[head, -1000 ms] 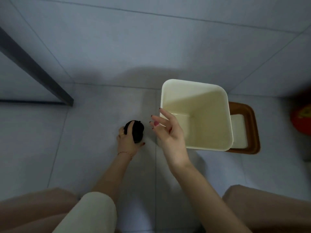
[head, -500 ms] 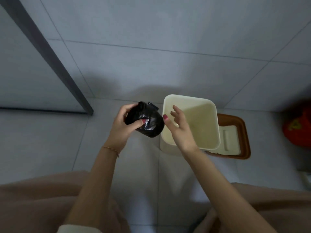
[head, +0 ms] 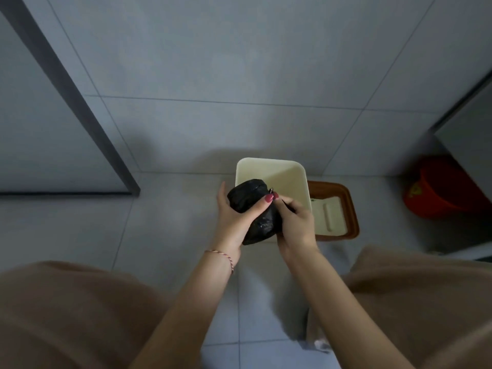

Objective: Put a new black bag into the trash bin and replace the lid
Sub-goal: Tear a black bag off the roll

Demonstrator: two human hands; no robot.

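Note:
A cream square trash bin [head: 288, 173] stands open and unlined on the tiled floor. Its lid [head: 343, 209], brown-rimmed with a cream centre, lies flat on the floor to the bin's right. A rolled-up black bag [head: 250, 198] is held in front of the bin's near left corner. My left hand [head: 234, 219] wraps the roll from the left, thumb across its top. My right hand [head: 295, 222] pinches the roll's right side with closed fingers. The bin's near wall is hidden behind the roll and my hands.
A red bucket [head: 436, 193] sits against the wall at the right. A dark door frame [head: 80, 102] runs diagonally down to the floor at the left. My knees in beige fabric [head: 66, 310] fill the lower corners.
My left hand lifted the black roll off the floor and brought it right, in front of the bin. My right hand, open before, has closed onto the roll. The view pulled back.

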